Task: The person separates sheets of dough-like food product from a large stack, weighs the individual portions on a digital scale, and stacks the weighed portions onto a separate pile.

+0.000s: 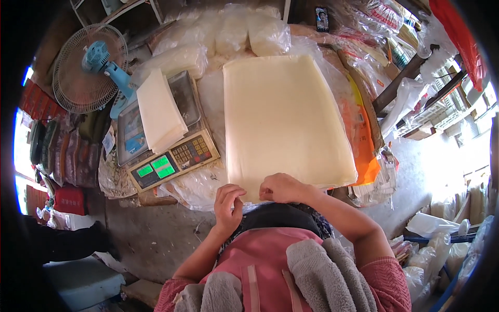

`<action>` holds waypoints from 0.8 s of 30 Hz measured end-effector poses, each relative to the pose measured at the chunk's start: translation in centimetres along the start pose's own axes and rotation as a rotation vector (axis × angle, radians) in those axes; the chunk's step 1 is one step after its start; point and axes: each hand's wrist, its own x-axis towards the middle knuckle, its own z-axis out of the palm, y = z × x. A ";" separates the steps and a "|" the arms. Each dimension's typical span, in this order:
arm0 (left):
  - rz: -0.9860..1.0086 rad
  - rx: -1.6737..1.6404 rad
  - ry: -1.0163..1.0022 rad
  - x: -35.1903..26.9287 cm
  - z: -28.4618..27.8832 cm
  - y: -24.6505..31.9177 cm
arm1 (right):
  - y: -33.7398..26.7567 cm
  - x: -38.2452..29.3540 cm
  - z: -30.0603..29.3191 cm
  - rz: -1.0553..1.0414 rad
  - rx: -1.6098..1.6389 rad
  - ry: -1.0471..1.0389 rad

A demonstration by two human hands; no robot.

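Observation:
A thick stack of pale cream, thin rectangular sheets (284, 121) lies on the plastic-covered table in front of me. At its near left corner is my left hand (229, 206), with curled fingers; whether they pinch a sheet cannot be made out. My right hand (278, 188) bends over the near edge, its fingertips close to a sheet's edge and partly hidden beneath the hand. Left of the stack, a digital scale (173, 160) with lit green displays bears a smaller folded bundle of pale sheets (160, 111) on its metal tray.
A blue desk fan (95, 58) stands at the back left. Filled clear plastic bags (232, 31) line the table's far side, near a phone (322, 19). An orange plastic bag (366, 156) sticks out right of the stack. A dark-sleeved arm or leg (70, 241) shows at lower left.

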 end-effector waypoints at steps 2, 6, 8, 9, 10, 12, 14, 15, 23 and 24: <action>0.005 -0.008 0.002 0.1 0.0 0.1 | 0.2 0.1 0.8 -0.062 -0.066 0.068; 0.073 -0.032 0.024 -0.1 -0.3 -0.1 | 0.9 -0.7 -0.3 -0.090 0.083 0.376; 0.200 -0.055 -0.120 0.1 -0.6 0.0 | 2.4 -1.4 -2.3 -0.043 0.426 0.610; 0.205 -0.058 -0.120 0.7 -0.2 0.3 | 3.7 -1.9 -3.2 -0.080 0.590 0.709; 0.168 -0.063 -0.220 1.9 0.7 0.8 | 3.0 -2.9 -4.6 -0.033 0.666 0.678; 0.137 -0.073 -0.323 3.6 2.6 0.9 | 2.7 -3.6 -3.9 -0.063 0.658 0.599; 0.172 0.047 -0.412 4.2 4.6 -0.6 | 1.1 -4.6 -3.5 -0.198 0.306 0.470; 0.175 0.044 -0.410 4.2 5.5 -1.1 | 0.3 -5.3 -2.7 -0.142 0.123 0.484; 0.143 0.145 -0.637 3.4 6.9 -1.7 | 3.2 -4.7 -3.6 0.240 0.014 0.607; 0.165 0.169 -0.624 3.4 7.0 -1.7 | 4.6 -4.6 -5.3 -0.027 -0.145 0.755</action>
